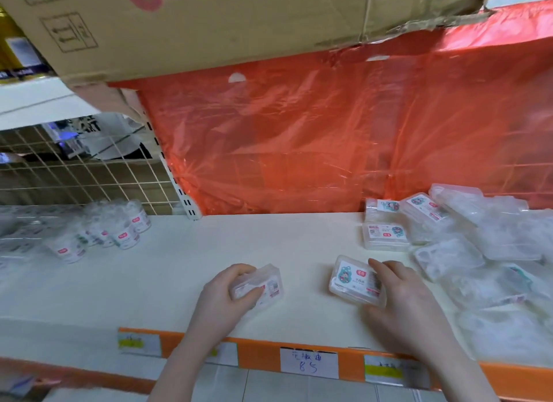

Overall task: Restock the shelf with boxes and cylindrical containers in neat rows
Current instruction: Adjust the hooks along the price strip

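two hands (pixel 227 294), one cardboard carton (pixel 209 27)

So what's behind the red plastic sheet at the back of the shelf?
Through the red plastic sheet a wire grid shows faintly, like the bare wire grid panel to its left. Anything beyond that is blurred by the plastic. A cardboard box overhangs its top edge.

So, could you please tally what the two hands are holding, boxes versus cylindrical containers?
Clear boxes: 2, the left-hand box in the left hand and the right-hand box in the right hand
Cylindrical containers: 0 held, all at the shelf's left
Total held: 2
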The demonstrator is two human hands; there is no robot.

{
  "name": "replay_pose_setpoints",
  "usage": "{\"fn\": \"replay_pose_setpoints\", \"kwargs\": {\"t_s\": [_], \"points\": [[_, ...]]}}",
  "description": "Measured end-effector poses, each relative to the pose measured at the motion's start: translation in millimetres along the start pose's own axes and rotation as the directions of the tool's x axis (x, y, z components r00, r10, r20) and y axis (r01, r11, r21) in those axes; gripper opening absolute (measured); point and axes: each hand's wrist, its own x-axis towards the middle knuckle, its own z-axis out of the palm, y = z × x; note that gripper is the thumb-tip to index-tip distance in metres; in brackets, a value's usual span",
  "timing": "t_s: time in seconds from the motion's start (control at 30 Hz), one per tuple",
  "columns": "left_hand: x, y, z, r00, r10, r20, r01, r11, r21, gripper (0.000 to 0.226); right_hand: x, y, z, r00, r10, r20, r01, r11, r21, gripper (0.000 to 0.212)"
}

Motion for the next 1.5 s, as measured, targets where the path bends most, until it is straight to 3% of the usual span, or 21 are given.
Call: {"fn": "replay_pose_setpoints", "kwargs": {"t_s": [0.23, 0.43, 0.57, 0.67, 0.87, 1.2, 1.5], "points": [[-16.8, -18.3, -39.5, 0.984, -0.134, -0.115, 0.104, 0.966, -0.236, 0.019, -7.1, -46.5, 7.4, 0.994, -0.108, 0.014, 0.109, 0.993, -0.036, 0.072], [-40.8, -49.8, -110.1, 0.96, -0.184, -0.209, 0.091, 0.916, -0.39, 0.013, -19.6, -126.4, 28.1, 0.989, -0.141, 0.037, 0.143, 0.988, -0.062, 0.074], [-59.2, -82.4, -171.7, 0.956, -0.22, -0.193, 0.109, 0.881, -0.461, 0.016, -27.0, -190.4, 49.8, 0.99, -0.134, 0.033, 0.136, 0.987, -0.081, 0.071], [-72.6, -110.4, -223.8, 0.954, -0.239, -0.181, 0.13, 0.873, -0.469, 0.026, -31.0, -248.0, 68.2, 0.99, -0.131, 0.049, 0.135, 0.987, -0.083, 0.065], [-90.2, -158.0, -299.8, 0.934, -0.303, -0.186, 0.171, 0.842, -0.512, 0.016, -35.0, -338.9, 90.5, 0.99, -0.109, 0.09, 0.118, 0.988, -0.102, 0.062], [-84.6, -235.7, -380.9, 0.826, -0.52, -0.218, 0.292, 0.724, -0.625, 0.007, 0.6, -451.9, 133.4, 0.957, -0.209, 0.2, 0.22, 0.975, -0.034, 0.069], [-9.5, -290.1, -454.7, 0.849, -0.491, -0.194, 0.343, 0.792, -0.505, 0.007, 64.3, -538.8, 199.8, 0.945, -0.269, 0.185, 0.267, 0.963, 0.037, 0.07]]}}
